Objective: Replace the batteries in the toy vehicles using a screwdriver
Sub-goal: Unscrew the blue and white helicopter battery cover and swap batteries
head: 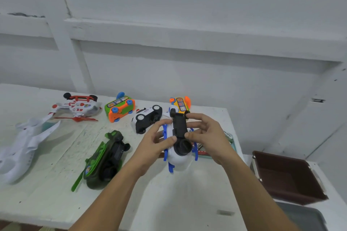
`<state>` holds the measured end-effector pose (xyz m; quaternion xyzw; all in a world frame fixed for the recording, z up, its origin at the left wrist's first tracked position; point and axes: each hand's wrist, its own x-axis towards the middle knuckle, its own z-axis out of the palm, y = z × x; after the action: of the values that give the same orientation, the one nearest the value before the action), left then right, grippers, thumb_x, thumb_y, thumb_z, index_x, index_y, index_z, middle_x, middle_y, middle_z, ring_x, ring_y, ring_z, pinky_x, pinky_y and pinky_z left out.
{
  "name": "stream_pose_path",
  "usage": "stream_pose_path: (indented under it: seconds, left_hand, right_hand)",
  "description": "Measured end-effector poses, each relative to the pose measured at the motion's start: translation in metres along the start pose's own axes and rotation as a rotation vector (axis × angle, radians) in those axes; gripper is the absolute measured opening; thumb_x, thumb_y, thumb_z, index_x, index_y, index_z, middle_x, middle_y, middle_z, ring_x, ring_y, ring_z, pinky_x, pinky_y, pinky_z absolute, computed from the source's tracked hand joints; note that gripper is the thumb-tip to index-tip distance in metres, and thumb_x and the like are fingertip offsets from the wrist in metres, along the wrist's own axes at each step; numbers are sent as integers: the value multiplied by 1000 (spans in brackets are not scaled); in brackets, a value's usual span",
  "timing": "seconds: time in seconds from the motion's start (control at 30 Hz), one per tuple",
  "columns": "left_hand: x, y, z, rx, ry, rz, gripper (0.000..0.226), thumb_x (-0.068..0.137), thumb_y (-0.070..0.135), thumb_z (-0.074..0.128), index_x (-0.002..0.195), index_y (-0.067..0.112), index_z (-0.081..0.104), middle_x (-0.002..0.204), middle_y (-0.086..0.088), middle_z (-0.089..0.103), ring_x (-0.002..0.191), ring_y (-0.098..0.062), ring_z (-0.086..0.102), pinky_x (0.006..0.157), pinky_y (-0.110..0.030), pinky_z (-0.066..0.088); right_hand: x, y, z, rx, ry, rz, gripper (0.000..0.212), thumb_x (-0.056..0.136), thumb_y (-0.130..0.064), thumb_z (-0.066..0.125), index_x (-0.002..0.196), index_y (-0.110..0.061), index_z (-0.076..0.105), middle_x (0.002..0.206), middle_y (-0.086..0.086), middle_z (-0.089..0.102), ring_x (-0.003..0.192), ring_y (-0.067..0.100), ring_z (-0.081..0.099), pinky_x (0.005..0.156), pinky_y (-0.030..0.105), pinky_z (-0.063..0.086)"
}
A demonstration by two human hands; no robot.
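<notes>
Head view: we hold a white toy helicopter [179, 157] with blue rotor blades belly-up just above the white counter [47, 193], gripped from both sides. Our left hand [154, 142] wraps its fingers round the white body, with the thumb lying against the edge of the black underside [179, 127]. Our right hand [208, 137] pinches that same black underside between thumb and forefinger, the other fingers curled behind it.

The other toys lie on the counter beyond and to the left. A green camouflage helicopter [105, 159] rests on its side just left of our left forearm. Farther left lies a white airplane [24, 146]. Along the back edge, from left to right, we see a red-and-white helicopter [78, 107], a green-and-orange bus [120, 108] tipped over, a black-and-white car [147, 118] on its side, and a yellow-and-orange bus [180, 105] partly hidden behind the toy we hold.

A teal tray [233, 144] peeks out behind our right hand; we cannot tell what it holds. To the right, off the counter, stand a brown box [287, 176] and a dark grey tray [304, 217].
</notes>
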<state>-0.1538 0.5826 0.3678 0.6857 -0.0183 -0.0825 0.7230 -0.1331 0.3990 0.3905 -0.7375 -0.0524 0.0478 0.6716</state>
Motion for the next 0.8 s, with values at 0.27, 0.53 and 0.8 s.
stream_pose_path:
  seconds: [0.27, 0.53, 0.8]
  left_hand:
    - [19, -14, 10, -27, 98, -57, 26, 91, 15, 65, 113, 24, 54, 100, -1, 72, 77, -15, 71, 59, -29, 57]
    - [29, -20, 9, -70, 140, -82, 30, 87, 13, 68, 112, 20, 52, 98, -2, 74, 75, -19, 73, 58, -32, 58]
    - [42, -24, 1, -79, 158, -98, 28, 87, 15, 71, 105, 23, 51, 103, -8, 73, 78, -28, 73, 65, -41, 55]
  right_hand:
    - [30, 31, -55, -332, 85, 134, 29, 85, -8, 72, 111, -21, 66, 105, 4, 65, 82, 16, 65, 67, 27, 56]
    - [46, 68, -77, -1163, 43, 306, 29, 84, -12, 64, 112, -19, 62, 109, 5, 57, 88, 20, 52, 70, 25, 40]
    - [49, 68, -78, -941, 176, 284, 4, 92, -22, 64, 91, -19, 61, 96, 1, 65, 80, 14, 56, 59, 24, 40]
